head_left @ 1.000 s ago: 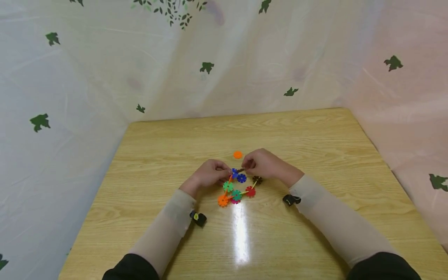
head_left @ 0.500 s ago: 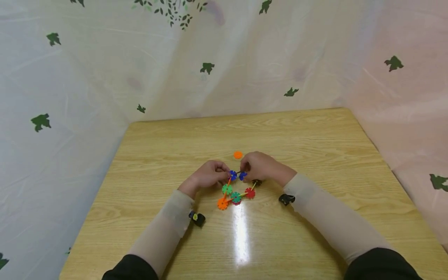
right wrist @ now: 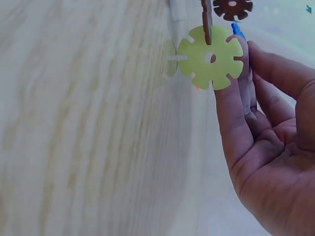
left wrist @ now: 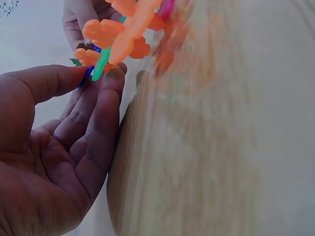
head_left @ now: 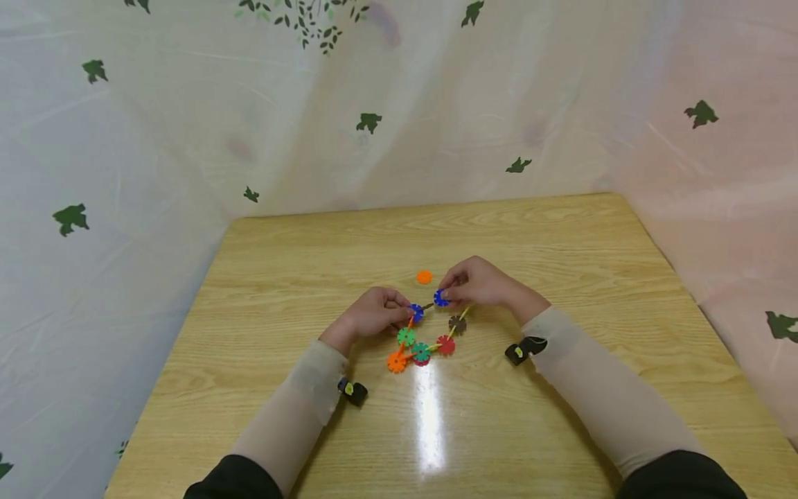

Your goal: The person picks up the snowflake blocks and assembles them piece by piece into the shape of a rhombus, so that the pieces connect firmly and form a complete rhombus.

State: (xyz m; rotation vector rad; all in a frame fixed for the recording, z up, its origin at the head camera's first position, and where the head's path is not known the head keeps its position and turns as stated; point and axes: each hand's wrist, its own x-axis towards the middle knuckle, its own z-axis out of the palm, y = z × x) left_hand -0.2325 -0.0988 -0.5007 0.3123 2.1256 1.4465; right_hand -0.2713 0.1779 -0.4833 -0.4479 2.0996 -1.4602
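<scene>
Small notched plastic discs, slotted edge to edge, form a curved chain above the table. My left hand (head_left: 380,310) pinches a blue disc (head_left: 416,312) between thumb and fingers. A brown disc (head_left: 427,305), seen edge-on, spans from it to a second blue disc (head_left: 440,298), which my right hand (head_left: 480,283) pinches. Below the left fingers run a green disc (head_left: 406,337) and an orange disc (head_left: 396,362); a teal disc (head_left: 421,351), a red disc (head_left: 445,344) and another brown disc (head_left: 458,324) curve rightward. In the right wrist view a yellow disc (right wrist: 192,51) overlaps the fingers.
A loose orange disc (head_left: 424,277) lies on the wooden table (head_left: 299,256) just beyond the hands. Black wrist cameras (head_left: 353,391) are strapped below both wrists. A pale cloth backdrop (head_left: 436,90) with green leaf prints surrounds the table's back and sides.
My right hand went from the brown disc to the second blue disc, then moved up and right with it, to the brown disc's far end. The left hand keeps its pinch, nearly still.
</scene>
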